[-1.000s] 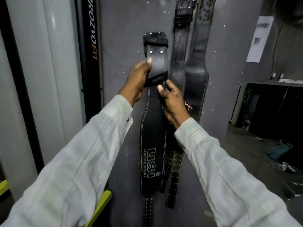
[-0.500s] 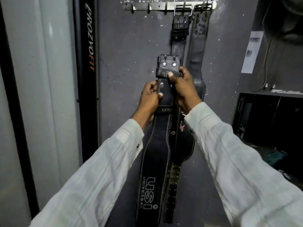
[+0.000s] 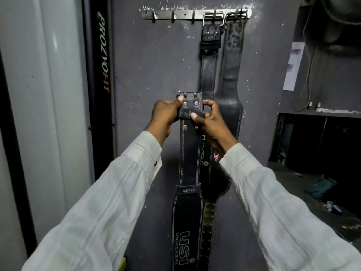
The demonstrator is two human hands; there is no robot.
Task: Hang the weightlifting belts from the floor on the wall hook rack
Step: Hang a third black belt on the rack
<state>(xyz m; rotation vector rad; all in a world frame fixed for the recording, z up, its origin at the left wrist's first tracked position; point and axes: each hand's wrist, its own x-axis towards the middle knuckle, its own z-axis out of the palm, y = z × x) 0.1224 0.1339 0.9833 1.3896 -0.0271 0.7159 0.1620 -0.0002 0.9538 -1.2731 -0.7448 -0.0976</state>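
A black USI weightlifting belt [image 3: 190, 159] hangs straight down from my two hands in front of the grey wall. My left hand [image 3: 166, 116] pinches the left side of its buckle end, and my right hand [image 3: 212, 122] grips the right side at the keeper loop. The buckle end is well below the metal hook rack [image 3: 175, 14] at the top of the wall. Two other dark belts hang from the rack's right hooks: a buckled one [image 3: 208, 61] and a wider worn one [image 3: 230, 89].
A black PROZOFIT upright [image 3: 101, 75] stands left of the wall panel, beside a pale column [image 3: 48, 94]. The rack's left hooks are bare. At right are a dark recess [image 3: 322, 143], a paper notice [image 3: 294, 65] and clutter on the floor [image 3: 322, 192].
Both hands have shifted up to the belt's buckle end, the left moving from the strap to the buckle's left side. The view has tilted up, bringing the whole hook rack into sight.
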